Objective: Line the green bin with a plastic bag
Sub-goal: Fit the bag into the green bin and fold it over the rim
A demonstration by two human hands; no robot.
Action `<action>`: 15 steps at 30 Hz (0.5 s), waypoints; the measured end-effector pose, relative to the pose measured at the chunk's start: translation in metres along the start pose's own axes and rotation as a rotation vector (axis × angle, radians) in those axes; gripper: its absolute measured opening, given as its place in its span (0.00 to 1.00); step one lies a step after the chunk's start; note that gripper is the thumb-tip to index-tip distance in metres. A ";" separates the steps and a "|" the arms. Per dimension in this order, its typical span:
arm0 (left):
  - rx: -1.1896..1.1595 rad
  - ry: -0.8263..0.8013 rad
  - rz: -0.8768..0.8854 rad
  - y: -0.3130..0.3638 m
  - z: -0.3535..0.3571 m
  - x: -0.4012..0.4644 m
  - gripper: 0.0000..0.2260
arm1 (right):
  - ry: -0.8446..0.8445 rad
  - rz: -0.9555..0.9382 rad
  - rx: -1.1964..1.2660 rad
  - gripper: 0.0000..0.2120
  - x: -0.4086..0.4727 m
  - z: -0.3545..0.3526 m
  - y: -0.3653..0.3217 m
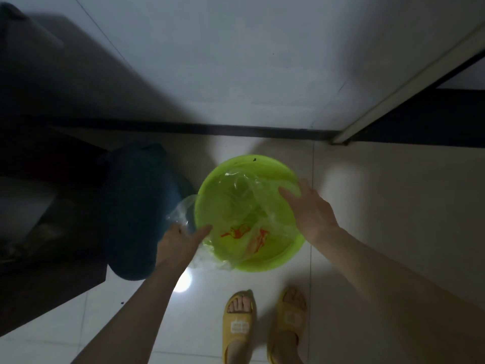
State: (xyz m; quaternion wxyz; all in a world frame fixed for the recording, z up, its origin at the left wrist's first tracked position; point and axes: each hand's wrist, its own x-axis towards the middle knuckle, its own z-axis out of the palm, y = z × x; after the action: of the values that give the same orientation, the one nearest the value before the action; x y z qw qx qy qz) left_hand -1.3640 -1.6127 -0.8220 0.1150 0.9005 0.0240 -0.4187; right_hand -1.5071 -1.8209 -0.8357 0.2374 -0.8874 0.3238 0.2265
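Observation:
A round lime-green bin [265, 164] stands on the tiled floor below me, close to the wall. A clear plastic bag [244, 203] with orange print lies inside it, and its edge spills over the bin's left rim. My left hand [181, 241] is at the near-left rim, pinching the bag's edge with a finger reaching into the bin. Over the right rim, my right hand [309, 208] presses the bag against the inner wall with fingers spread.
A dark blue bulky object [136, 206] stands just left of the bin, beside dark furniture [47, 185]. The white wall [236, 61] with a black skirting runs behind the bin. A door frame [409, 80] is at the right. My feet in yellow slippers [238, 324] stand near the bin.

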 end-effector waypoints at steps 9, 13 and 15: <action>0.354 0.462 0.306 0.017 -0.024 0.003 0.16 | 0.032 -0.069 -0.060 0.20 0.003 -0.014 0.033; 0.838 0.358 0.917 0.032 -0.036 0.018 0.25 | 0.055 -0.180 -0.262 0.25 0.012 -0.027 0.048; 1.065 0.331 1.070 0.042 -0.044 0.026 0.25 | 0.055 -0.168 -0.292 0.31 0.019 -0.033 0.053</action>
State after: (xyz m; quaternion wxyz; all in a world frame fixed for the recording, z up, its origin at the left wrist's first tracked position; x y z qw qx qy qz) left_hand -1.3085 -1.6447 -0.8071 -0.1519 0.7743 -0.6022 -0.1211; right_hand -1.5223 -1.8839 -0.8350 0.1153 -0.9423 0.2185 0.2260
